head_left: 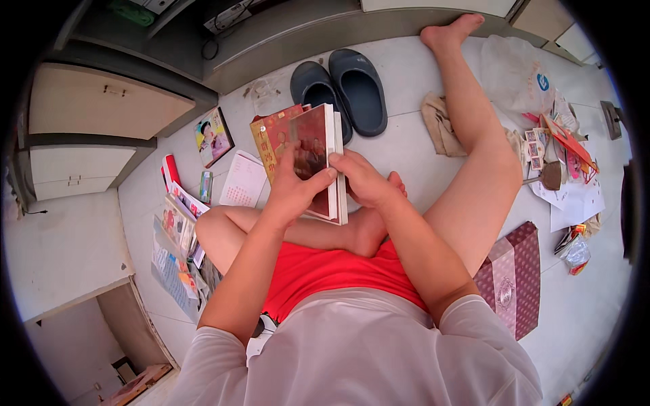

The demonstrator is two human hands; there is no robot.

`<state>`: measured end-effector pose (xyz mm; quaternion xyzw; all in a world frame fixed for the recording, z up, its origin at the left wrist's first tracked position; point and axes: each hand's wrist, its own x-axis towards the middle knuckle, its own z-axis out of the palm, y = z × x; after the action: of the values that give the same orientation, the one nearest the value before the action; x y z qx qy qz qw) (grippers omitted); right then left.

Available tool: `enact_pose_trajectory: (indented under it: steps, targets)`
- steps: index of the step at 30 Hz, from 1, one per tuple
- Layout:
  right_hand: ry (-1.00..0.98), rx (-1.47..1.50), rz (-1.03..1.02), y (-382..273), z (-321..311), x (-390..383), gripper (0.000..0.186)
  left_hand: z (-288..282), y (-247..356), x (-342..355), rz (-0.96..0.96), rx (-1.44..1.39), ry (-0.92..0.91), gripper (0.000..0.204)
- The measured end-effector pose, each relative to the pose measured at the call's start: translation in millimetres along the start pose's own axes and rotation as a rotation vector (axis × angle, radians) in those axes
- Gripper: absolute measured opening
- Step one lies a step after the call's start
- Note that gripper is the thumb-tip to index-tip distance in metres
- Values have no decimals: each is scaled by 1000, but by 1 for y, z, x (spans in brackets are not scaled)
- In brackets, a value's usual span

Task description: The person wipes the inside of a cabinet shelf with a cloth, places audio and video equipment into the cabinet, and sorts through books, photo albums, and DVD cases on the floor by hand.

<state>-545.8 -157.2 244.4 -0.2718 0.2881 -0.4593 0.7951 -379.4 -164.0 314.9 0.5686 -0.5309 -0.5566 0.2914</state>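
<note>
Above my crossed leg I hold a thick hardback book with a dark red, glossy picture cover and pale page edges. My left hand lies over the cover, its thumb at the page edge. Gripping the opposite edge is my right hand, its thumb on the pale edge and its other fingers partly hidden behind. Another pale edge shows alongside; whether it is a second volume I cannot tell. Just behind the book, to its left, is a red-and-gold booklet, partly covered by it.
Dark clogs stand beyond the book. Printed pages, a picture-covered case and stacked magazines lie left. On the right are a clear plastic bag, a beige cloth, scattered papers and a maroon patterned box. Cabinets border the floor.
</note>
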Motion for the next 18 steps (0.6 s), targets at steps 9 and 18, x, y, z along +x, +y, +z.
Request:
enact_pose_trajectory:
  steps: [9, 18]
  targets:
    - [288, 240, 156, -18, -13, -2, 62, -63, -7, -2, -156, -666, -169, 69]
    - [131, 480, -59, -18, -36, 6, 65, -91, -11, -6, -36, -1149, -290, 74]
